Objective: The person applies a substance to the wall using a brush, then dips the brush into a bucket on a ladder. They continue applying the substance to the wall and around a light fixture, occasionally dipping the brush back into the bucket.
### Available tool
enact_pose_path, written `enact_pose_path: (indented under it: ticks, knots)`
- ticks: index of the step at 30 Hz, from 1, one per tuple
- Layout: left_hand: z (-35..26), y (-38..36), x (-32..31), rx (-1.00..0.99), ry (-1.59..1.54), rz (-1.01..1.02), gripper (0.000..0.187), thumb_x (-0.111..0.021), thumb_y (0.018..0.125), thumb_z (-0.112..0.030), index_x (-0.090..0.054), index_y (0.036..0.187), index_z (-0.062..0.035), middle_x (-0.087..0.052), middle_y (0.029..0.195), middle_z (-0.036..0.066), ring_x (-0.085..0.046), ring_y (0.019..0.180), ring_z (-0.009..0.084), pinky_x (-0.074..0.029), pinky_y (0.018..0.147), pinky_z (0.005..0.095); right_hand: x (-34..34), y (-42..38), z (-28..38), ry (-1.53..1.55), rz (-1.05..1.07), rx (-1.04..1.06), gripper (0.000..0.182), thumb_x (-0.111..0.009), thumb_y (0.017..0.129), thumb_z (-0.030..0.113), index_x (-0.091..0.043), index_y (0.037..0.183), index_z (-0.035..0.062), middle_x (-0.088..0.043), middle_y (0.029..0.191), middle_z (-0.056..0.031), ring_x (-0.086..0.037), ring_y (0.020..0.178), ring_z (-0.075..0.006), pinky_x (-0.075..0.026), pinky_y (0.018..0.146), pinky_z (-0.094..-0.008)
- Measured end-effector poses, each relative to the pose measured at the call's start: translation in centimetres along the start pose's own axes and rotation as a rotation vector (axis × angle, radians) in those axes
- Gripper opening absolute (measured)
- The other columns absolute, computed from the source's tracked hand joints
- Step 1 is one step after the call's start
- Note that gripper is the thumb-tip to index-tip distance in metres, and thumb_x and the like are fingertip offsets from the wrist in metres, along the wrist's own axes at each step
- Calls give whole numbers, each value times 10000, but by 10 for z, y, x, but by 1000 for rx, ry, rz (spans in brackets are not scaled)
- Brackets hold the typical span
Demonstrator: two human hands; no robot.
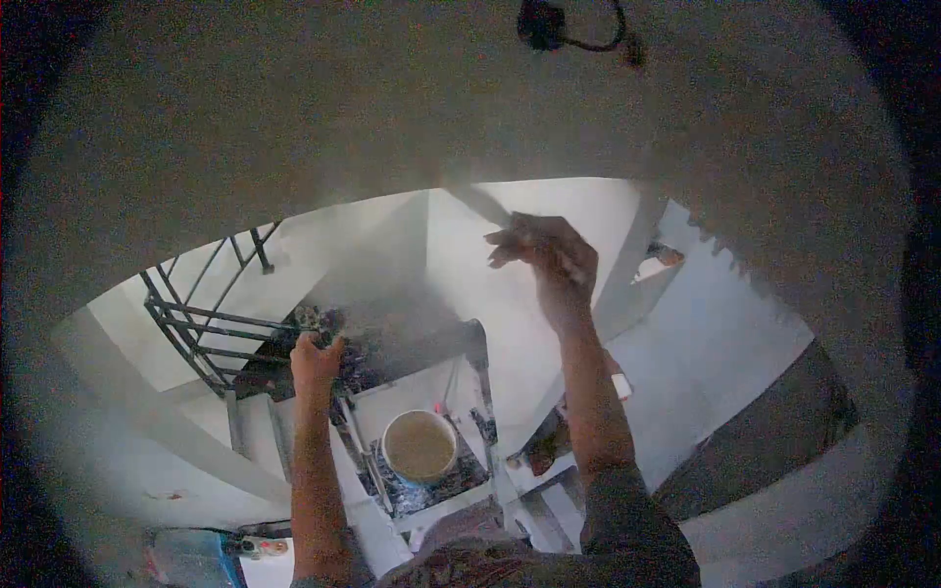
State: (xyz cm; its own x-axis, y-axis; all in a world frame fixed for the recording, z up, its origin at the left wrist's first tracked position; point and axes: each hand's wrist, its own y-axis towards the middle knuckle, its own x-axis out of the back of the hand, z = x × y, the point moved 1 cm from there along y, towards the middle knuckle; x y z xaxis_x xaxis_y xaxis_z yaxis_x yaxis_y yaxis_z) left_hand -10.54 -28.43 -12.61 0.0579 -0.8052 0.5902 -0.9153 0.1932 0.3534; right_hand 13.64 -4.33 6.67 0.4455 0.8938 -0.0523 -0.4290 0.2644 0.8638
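My right hand (549,260) is raised near the edge of the overhead surface. Its fingers are wrapped round a flat, greyish blade that looks like a putty knife (477,204), angled up and left to that edge. My left hand (316,361) is lower, on the left, with curled fingers beside a dark, speckled patch. What it grips, if anything, I cannot make out. Below and between my arms, a round white bucket (420,447) holds a beige-grey material. It rests on a stained platform (436,498).
The overhead surface (392,108) fills the upper view, with a dark fitting and cable (542,24) on it. A dark metal railing (230,318) is at left, above pale steps (263,426). White walls (520,323) surround the stairwell. A blue-edged bag (196,559) lies at lower left.
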Motion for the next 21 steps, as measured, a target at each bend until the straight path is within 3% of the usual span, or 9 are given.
enact_pose_path:
  ticks: [2,5,9,10,12,15,16,18,21]
  knots:
    - [-3,-3,2,-3,56,-5,563,-722,713,-350,-589,1066,68,-638,963,301,-622,943,437,-506,804,476,17,9,-6,-9,-145,-103,257,-539,959,149,-573,1068,-82,-673,884,-194,-687,784,-278,-585,670,-373]
    - [-13,-4,7,11,50,17,582,-738,701,-351,-588,1077,67,-636,966,301,-624,944,432,-505,807,474,45,14,-14,-256,-271,67,221,-539,954,111,-577,1062,-77,-671,906,-189,-687,771,-260,-587,671,-365]
    - [-10,0,3,47,3,-22,573,-733,704,-345,-587,1075,66,-634,980,300,-622,954,429,-501,813,469,34,10,-3,-489,-474,201,202,-539,944,80,-570,1085,-61,-678,919,-173,-682,747,-221,-574,684,-330]
    - [-10,-1,4,44,-25,8,572,-728,707,-342,-585,1084,63,-632,1000,298,-619,963,430,-500,821,464,31,11,-4,-488,-473,201,202,-539,944,80,-570,1085,-61,-678,919,-173,-682,747,-221,-574,684,-330]
    - [-11,-3,4,41,-50,45,571,-724,710,-338,-583,1093,61,-631,1020,295,-616,972,430,-499,829,459,17,10,-8,-801,-196,278,203,-539,924,49,-558,1108,-35,-687,922,-140,-679,752,-201,-564,689,-317]
    - [-9,-3,3,68,5,33,567,-718,714,-333,-583,1101,59,-626,1043,293,-613,985,426,-503,827,450,-13,6,6,-589,34,-92,181,-555,913,50,-580,1077,-23,-694,923,-132,-681,754,-192,-558,692,-313]
    - [-4,1,1,42,13,48,568,-718,713,-335,-583,1099,59,-625,1036,293,-614,982,424,-507,816,450,-13,11,13,-586,34,-82,181,-555,913,50,-580,1077,-23,-694,923,-132,-681,754,-192,-558,692,-313]
    - [-7,5,5,20,18,52,569,-718,713,-337,-582,1097,60,-625,1029,292,-615,978,422,-511,805,449,-2,26,23,-252,110,153,190,-556,937,108,-592,1059,-32,-698,920,-143,-683,733,-196,-558,686,-321]
    - [-18,2,10,113,-12,90,562,-718,715,-336,-573,1070,75,-639,952,284,-636,911,410,-517,775,450,12,62,50,-546,-67,302,236,-564,946,198,-630,1059,2,-705,852,-116,-683,756,-182,-530,717,-299]
